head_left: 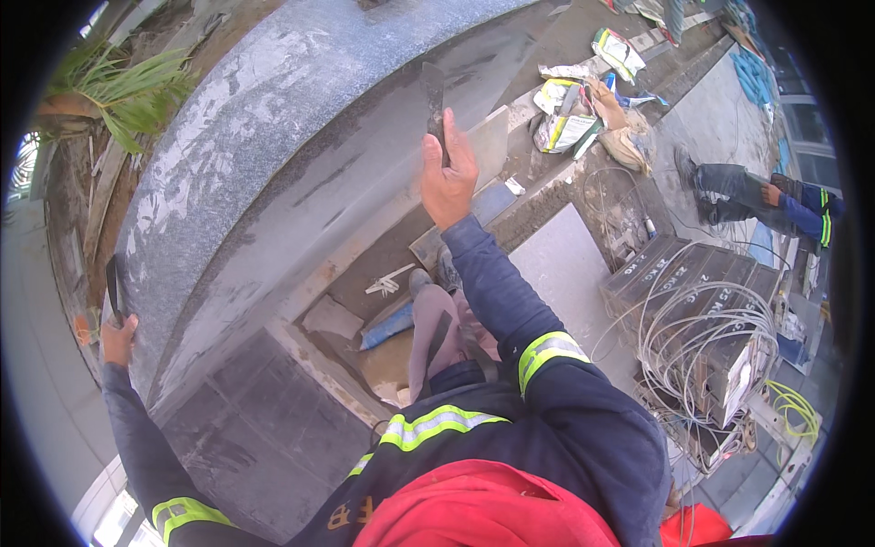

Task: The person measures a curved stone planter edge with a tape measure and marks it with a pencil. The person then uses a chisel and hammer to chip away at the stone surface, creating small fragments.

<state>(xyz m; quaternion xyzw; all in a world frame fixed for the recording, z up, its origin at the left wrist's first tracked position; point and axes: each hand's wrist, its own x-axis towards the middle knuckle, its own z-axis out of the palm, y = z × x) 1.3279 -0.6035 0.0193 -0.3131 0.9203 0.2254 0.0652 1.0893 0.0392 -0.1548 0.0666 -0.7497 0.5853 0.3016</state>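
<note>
A long curved wall has a speckled blue-grey top (pixel 273 123) with whitish smears, and a smooth grey side (pixel 305 196) with a dark wet-looking streak. At that side, my right hand (pixel 449 173) is closed on a putty knife (pixel 433 98), its dark flared blade pointing away from me against the wall face. My left hand (pixel 118 340) is at the wall's left outer edge, closed round a dark, flat-bladed tool (pixel 113 283) seen nearly edge-on. Its handle is mostly hidden by the fingers.
Black stacked blocks (pixel 674 273) and coiled grey cable (pixel 684 346) are at the right. Opened bags (pixel 565 114) lie at far right. A person in dark trousers (pixel 729 187) stands beyond. A pale slab (pixel 565 264) lies beside me. A plant (pixel 128 91) grows past the wall.
</note>
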